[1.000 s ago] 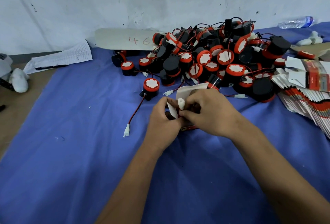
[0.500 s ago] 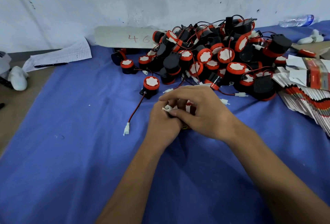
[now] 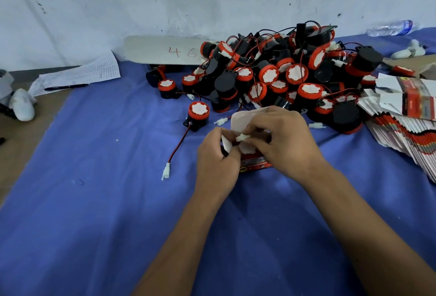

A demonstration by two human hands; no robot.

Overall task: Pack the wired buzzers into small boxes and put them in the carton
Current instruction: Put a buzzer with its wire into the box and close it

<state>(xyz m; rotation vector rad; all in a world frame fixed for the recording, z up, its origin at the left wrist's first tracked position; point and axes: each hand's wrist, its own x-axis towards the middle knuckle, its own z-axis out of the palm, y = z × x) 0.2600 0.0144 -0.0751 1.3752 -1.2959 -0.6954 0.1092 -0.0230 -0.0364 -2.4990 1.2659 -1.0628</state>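
Blue cloth (image 3: 99, 201) covers the table below a scuffed white wall, where a person packs a wired buzzer into a small box (image 3: 256, 163) just in front of the pile (image 3: 283, 76). Half a second ago both hands were closed over the box and hid it; now the white lid flap (image 3: 241, 118) stands open again and the buzzer's white face (image 3: 246, 148) shows inside. The left hand (image 3: 215, 166) grips the box's near side, fingers curled round a side flap. The right hand (image 3: 287, 144) pinches the white plastic plug (image 3: 243, 138) between thumb and forefinger above the opening. The box is glossy red-and-black card. The pile holds dozens of round black buzzers with red rims, too tangled in red-and-black leads to count. One buzzer (image 3: 198, 114) lies apart, left of the pile, its lead trailing toward the viewer. Right of the pile, flat boxes (image 3: 401, 125) fan out in a stack. Left of the pile lie a printed sheet (image 3: 80, 75) and one pen (image 3: 66, 86). No carton can be made out.
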